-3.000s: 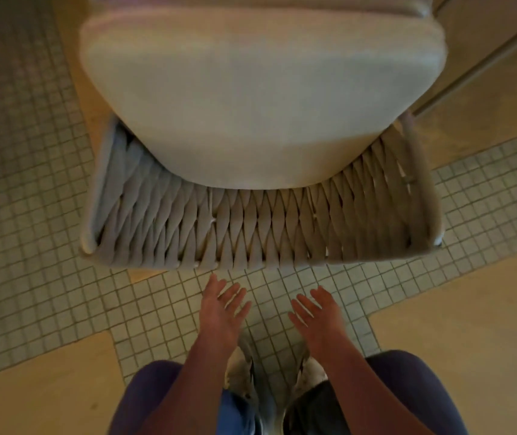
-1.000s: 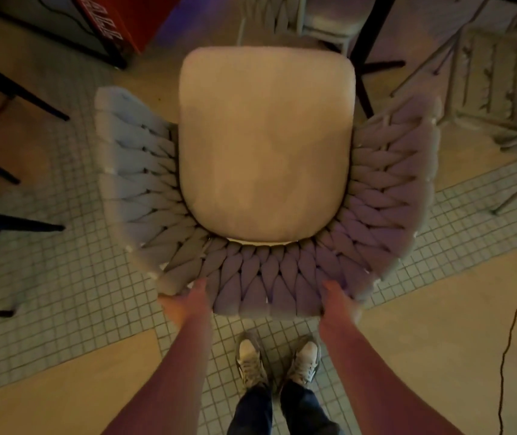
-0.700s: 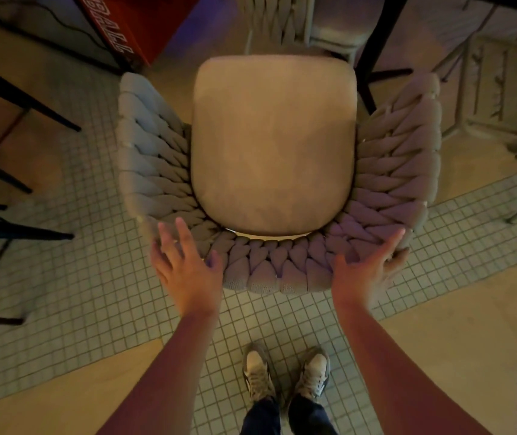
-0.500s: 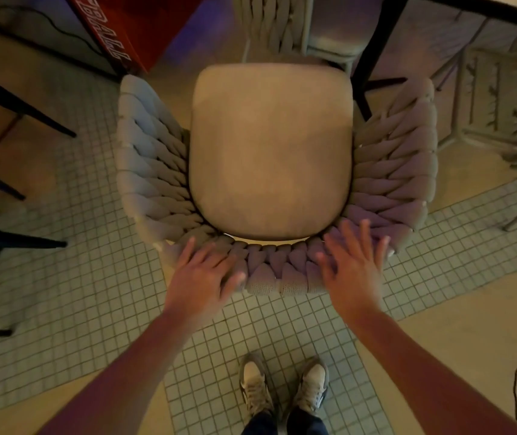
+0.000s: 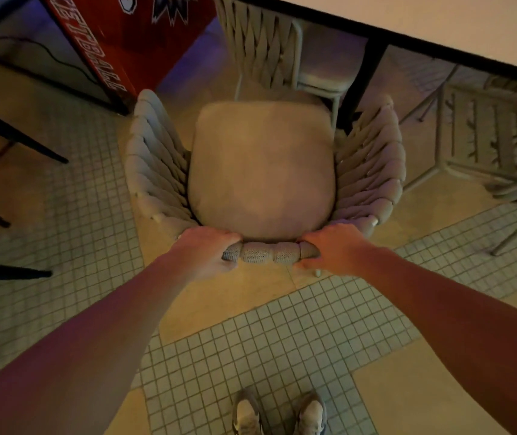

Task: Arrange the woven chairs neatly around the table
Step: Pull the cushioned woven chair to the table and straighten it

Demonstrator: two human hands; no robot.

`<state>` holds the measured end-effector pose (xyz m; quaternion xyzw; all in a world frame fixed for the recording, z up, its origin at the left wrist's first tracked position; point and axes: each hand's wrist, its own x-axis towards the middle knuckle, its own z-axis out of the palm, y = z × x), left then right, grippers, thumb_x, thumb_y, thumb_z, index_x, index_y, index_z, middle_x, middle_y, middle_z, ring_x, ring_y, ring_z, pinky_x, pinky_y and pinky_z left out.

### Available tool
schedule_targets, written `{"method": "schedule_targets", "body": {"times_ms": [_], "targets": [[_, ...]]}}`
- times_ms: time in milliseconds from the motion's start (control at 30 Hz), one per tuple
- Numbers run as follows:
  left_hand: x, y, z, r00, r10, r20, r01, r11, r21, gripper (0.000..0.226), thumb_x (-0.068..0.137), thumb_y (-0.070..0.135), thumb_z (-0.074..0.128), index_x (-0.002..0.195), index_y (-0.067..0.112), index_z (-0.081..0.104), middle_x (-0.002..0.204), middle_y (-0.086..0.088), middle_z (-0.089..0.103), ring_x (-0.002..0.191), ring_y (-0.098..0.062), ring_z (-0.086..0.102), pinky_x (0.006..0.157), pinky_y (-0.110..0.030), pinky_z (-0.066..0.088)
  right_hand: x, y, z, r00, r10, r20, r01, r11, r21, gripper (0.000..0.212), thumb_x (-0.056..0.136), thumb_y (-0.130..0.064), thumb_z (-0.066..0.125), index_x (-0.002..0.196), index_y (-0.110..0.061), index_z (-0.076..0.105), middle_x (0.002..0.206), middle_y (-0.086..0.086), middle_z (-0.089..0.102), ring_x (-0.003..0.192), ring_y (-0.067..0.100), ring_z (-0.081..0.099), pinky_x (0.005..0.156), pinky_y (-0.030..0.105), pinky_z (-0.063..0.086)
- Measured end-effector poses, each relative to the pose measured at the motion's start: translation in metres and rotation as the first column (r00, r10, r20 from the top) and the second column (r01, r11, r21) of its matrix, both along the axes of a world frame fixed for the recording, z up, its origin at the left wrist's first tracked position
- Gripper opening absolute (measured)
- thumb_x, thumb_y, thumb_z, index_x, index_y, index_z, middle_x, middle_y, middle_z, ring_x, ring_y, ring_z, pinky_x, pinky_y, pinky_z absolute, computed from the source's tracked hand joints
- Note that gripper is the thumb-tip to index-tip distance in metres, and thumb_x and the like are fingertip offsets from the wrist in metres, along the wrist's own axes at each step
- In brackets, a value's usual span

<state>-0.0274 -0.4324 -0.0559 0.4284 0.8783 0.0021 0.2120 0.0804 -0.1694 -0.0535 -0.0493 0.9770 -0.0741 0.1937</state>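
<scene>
A woven chair point(image 5: 373, 171) with a beige seat cushion point(image 5: 261, 171) stands in front of me, its back toward me. My left hand point(image 5: 203, 252) and my right hand point(image 5: 332, 249) both grip the top rail of its backrest, a hand's width apart. The white table point(image 5: 423, 23) with a black edge and a black leg point(image 5: 360, 86) is at the upper right. A second woven chair point(image 5: 263, 45) sits tucked at the table beyond the one I hold. A third woven chair point(image 5: 495, 136) stands under the table at the right.
A red cabinet with white lettering point(image 5: 119, 42) stands at the upper left. Black furniture legs point(image 5: 9, 133) reach in from the left edge. The floor is small tiles and tan panels. My shoes point(image 5: 279, 412) are at the bottom.
My hands went from resting flat on the backrest to closing around its top rail. The chair now sits farther from my feet, closer to the table.
</scene>
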Motion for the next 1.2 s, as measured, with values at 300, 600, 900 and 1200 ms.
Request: {"method": "schedule_targets", "body": {"times_ms": [300, 600, 900, 1200], "targets": [[-0.02, 0.043, -0.015, 0.977, -0.005, 0.215, 0.05, 0.978, -0.202, 0.05, 0.058, 0.036, 0.062, 0.105, 0.049, 0.05, 0.079, 0.018, 0.059, 0.065, -0.008, 0.057, 0.05, -0.03, 0.046, -0.031, -0.018, 0.014, 0.968, 0.035, 0.248, -0.024, 0.999, -0.045, 0.055, 0.067, -0.054, 0.068, 0.116, -0.032, 0.056, 0.106, -0.003, 0.069, 0.1, 0.025, 0.064, 0.074, 0.032, 0.044], [-0.015, 0.034, -0.054, 0.979, -0.093, 0.179, 0.129, 0.972, -0.199, 0.073, 0.061, 0.033, 0.059, 0.124, 0.059, 0.033, 0.103, 0.015, 0.064, 0.083, -0.018, 0.063, 0.063, -0.033, 0.048, -0.026, -0.027, 0.011, 0.945, 0.05, 0.324, -0.023, 0.996, -0.088, 0.049, 0.07, -0.042, 0.066, 0.118, -0.032, 0.057, 0.105, 0.001, 0.071, 0.098, 0.028, 0.066, 0.081, 0.038, 0.052], [0.017, 0.04, -0.006, 0.925, -0.36, 0.121, 0.378, 0.904, -0.199, 0.059, 0.069, 0.027, 0.06, 0.125, 0.029, 0.04, 0.116, -0.002, 0.058, 0.1, -0.028, 0.058, 0.068, -0.036, 0.031, 0.024, -0.046, 0.012, 0.933, -0.102, 0.346, 0.147, 0.984, -0.105, 0.051, 0.074, -0.036, 0.065, 0.122, -0.025, 0.052, 0.115, 0.004, 0.061, 0.106, 0.03, 0.059, 0.083, 0.041, 0.051], [0.041, 0.046, 0.015, 0.902, -0.386, 0.193, 0.423, 0.88, -0.216, 0.048, 0.081, 0.025, 0.056, 0.126, 0.022, 0.042, 0.119, -0.006, 0.056, 0.105, -0.032, 0.056, 0.074, -0.041, 0.041, 0.065, -0.054, 0.013, 0.9, -0.227, 0.371, 0.283, 0.953, -0.104, 0.053, 0.068, -0.045, 0.066, 0.117, -0.032, 0.052, 0.116, -0.001, 0.058, 0.109, 0.027, 0.055, 0.083, 0.041, 0.05]]}}
